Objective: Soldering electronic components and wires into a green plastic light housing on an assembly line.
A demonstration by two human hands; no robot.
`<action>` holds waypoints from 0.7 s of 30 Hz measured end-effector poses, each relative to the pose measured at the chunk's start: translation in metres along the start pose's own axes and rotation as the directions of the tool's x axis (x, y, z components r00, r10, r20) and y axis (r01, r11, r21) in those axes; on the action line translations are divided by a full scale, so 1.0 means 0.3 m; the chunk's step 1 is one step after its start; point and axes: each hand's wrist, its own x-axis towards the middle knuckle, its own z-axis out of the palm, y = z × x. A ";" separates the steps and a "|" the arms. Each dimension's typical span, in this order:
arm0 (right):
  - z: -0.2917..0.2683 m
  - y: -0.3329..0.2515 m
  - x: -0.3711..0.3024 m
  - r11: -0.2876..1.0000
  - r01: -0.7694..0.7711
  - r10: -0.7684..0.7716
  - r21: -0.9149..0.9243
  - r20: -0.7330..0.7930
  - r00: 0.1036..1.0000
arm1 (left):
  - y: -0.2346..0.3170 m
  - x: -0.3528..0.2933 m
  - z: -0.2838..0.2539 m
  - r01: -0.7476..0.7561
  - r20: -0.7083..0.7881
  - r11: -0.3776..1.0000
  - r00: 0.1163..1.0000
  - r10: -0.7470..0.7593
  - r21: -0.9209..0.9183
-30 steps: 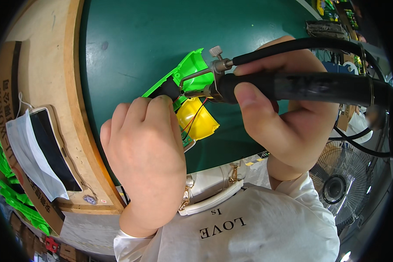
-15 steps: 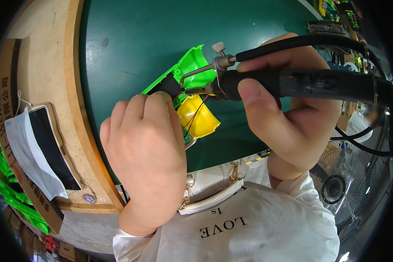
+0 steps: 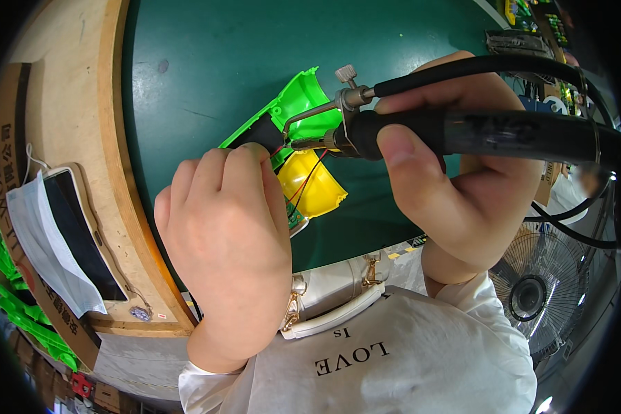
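Note:
My right hand (image 3: 455,186) is wrapped round the black handle of a soldering iron (image 3: 366,134) with a bent metal solder-feed tube clamped on it. The iron's tip points left, over a green plastic half-shell (image 3: 302,96). Beside that tip my left hand (image 3: 231,214) is closed in a pinch on a thin red wire (image 3: 277,150). Its fingertips are partly hidden. A black part (image 3: 259,134) lies in the green shell. Nearer to me sits a yellow plastic shell (image 3: 328,190), crossed by red and black wires, with a small green circuit board (image 3: 296,219) partly behind my left hand.
The dark green tabletop (image 3: 207,76) has a raised wooden edge (image 3: 117,124) at left. Beyond it lie a phone (image 3: 83,234) and a face mask (image 3: 52,241). A black cable (image 3: 497,63) runs right from the iron. A fan (image 3: 531,297) stands at lower right.
My left hand has shifted slightly left. The red wire by its fingertips now shows, and the black part's end no longer reaches the iron's tip. The right hand has hardly moved.

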 end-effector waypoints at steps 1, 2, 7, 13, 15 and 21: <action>-0.001 0.001 0.000 1.000 0.001 -0.001 -0.007 0.005 1.000 | -0.001 -0.001 0.001 -0.006 0.000 1.000 1.000 0.006 -0.011; 0.000 0.001 -0.001 1.000 0.001 -0.001 -0.007 0.005 1.000 | -0.002 -0.001 0.001 -0.013 0.000 1.000 1.000 0.013 -0.021; 0.006 0.004 -0.002 1.000 0.002 -0.001 0.010 -0.029 1.000 | 0.000 -0.001 0.002 -0.023 -0.006 1.000 1.000 0.023 -0.018; 0.004 0.003 -0.002 1.000 0.003 -0.003 0.021 -0.020 1.000 | 0.000 -0.001 0.003 -0.024 0.001 1.000 1.000 0.024 -0.006; 0.006 0.053 -0.013 0.996 0.072 -0.069 0.049 -0.073 0.995 | 0.000 0.000 0.003 -0.027 -0.001 1.000 1.000 0.027 -0.003; 0.028 0.070 -0.020 0.954 0.117 -0.063 0.277 -0.196 0.978 | -0.001 0.001 0.003 -0.038 -0.008 0.999 0.999 0.038 -0.006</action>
